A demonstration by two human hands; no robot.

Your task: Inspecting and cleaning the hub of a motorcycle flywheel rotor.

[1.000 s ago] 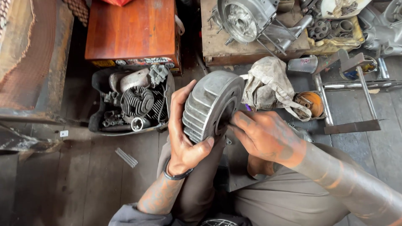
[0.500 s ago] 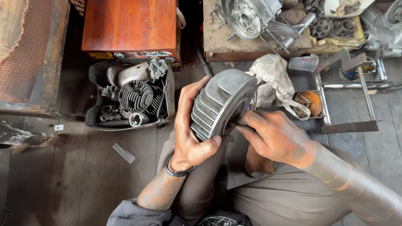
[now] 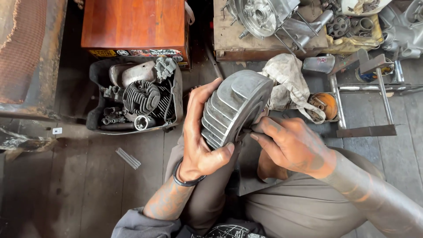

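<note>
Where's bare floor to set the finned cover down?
Free: the floorboards left of the left hand, below the parts bin, with only a small strip lying there. A smaller patch lies lower right, below the metal frame. Crowded: ahead of the finned cover, around the rag, orange cup and bench.

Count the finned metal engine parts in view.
2. One finned cover is held in the left hand, with the right hand at its edge. One dark finned cylinder lies in the black tray. Others may be hidden.

Grey finned metal cover (image 3: 235, 108), tilted, above the lap.
</note>
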